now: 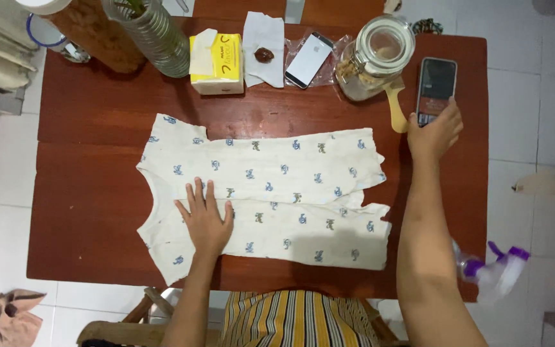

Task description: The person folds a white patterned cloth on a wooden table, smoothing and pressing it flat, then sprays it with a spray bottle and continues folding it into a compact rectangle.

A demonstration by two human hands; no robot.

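A small cream garment (290,186) with blue and brown prints lies spread flat on the dark red wooden table (91,193). My left hand (205,217) rests flat on its left part, fingers spread. My right hand (436,132) reaches to the far right of the table, its fingertips on the lower end of a black phone (436,83) that lies there face up. Nothing is gripped in either hand.
Along the far edge stand a yellow tissue pack (216,61), a white napkin with a brown lump (264,54), a silver phone (309,59), a glass jar (377,54), a wooden spoon (396,109) and a ribbed glass vase (158,35). A spray bottle (493,270) lies right, off the table.
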